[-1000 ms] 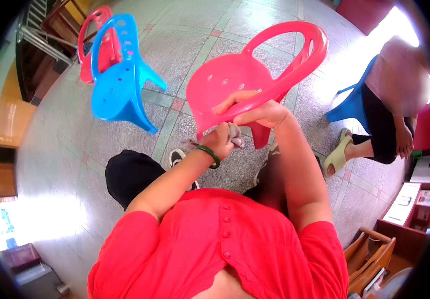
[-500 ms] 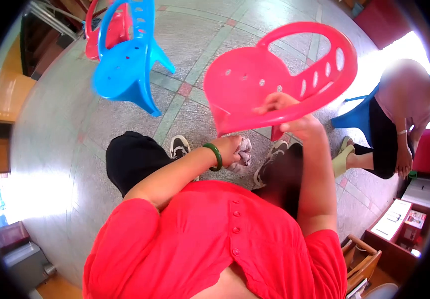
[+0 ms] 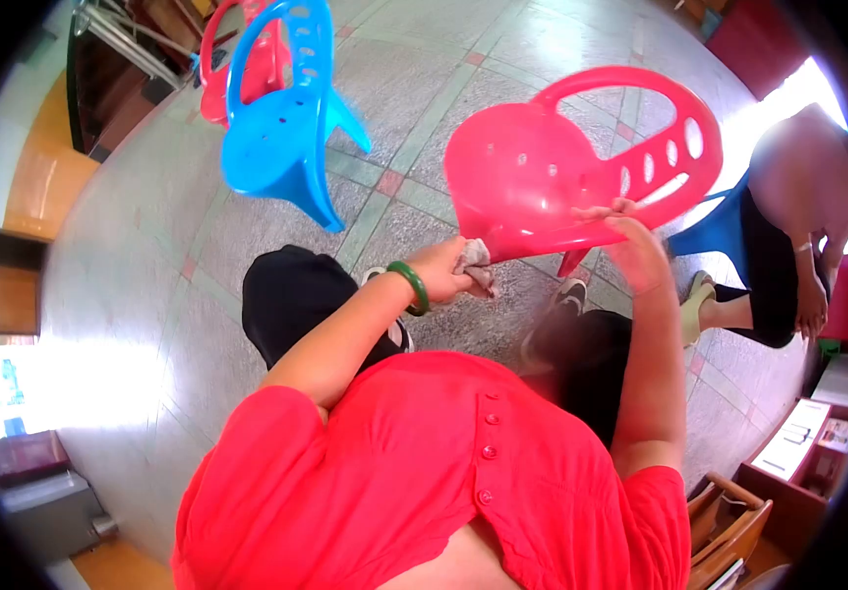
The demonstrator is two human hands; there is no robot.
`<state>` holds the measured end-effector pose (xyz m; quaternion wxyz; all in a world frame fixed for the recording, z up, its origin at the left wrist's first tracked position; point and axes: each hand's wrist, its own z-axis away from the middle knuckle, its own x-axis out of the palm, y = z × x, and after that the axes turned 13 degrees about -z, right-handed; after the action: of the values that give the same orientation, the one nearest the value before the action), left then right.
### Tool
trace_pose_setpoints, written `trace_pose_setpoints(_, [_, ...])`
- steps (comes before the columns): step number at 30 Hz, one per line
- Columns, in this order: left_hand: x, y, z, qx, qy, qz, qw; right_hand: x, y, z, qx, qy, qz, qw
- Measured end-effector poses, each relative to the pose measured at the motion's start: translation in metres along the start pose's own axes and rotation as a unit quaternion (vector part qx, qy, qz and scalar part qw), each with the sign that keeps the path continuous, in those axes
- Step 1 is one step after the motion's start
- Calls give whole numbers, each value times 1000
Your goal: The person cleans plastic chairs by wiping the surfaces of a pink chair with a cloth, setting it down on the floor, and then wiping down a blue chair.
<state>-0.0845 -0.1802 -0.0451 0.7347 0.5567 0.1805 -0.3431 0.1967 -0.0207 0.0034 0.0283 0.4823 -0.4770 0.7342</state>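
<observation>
Floor (image 3: 198, 305): speckled, green-banded.
Red chair (image 3: 507, 162): in front of the person, inward from the floor's edges.
Right hand (image 3: 642, 258): half open, fingers at the red chair's rim — so loose a hold could let it swing.
Left hand (image 3: 438, 275): closed on the cloth.
Cloth (image 3: 474, 257): crumpled, at the seat corner — poorly bunched, it could slip.

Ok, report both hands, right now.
Left hand: closed on a crumpled greyish cloth.
Right hand: fingers loosely extended at the side of the nearer red plastic chair; whether it grips cannot be told.
</observation>
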Motion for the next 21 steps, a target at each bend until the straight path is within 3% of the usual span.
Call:
trace_pose_setpoints(3, [-16, 6, 3, 4, 5, -21, 1000, -5, 15, -5, 35, -12, 36, 999])
trace_pose_setpoints(6, [-13, -13, 1, 40, 47, 45, 997, 10, 9, -4, 64, 7, 60, 996])
trace_pose_setpoints(8, [-20, -11, 5, -30, 52, 0, 998, 12, 4, -4, 93, -3, 57, 994])
trace_pose_setpoints(10, [-25, -14, 7, -33, 56, 7, 998, 14, 0, -5, 124, -17, 55, 991])
trace_pose_setpoints(13, [-32, -6, 10, -38, 65, 38, 996, 6, -4, -10, 148, 41, 93, 984])
trace_pose_setpoints(16, [-43, -13, 7, -9, 54, 154, 986, -6, -9, -15, 21, 250, 52, 967])
trace_pose_setpoints(19, [-66, -12, -1, 3, 50, 256, 965, 2, -16, -18, -65, 318, 140, 936])
trace_pose_setpoints(21, [-83, -3, -13, 33, 55, 239, 969, -13, -12, -29, -87, 329, 199, 919])
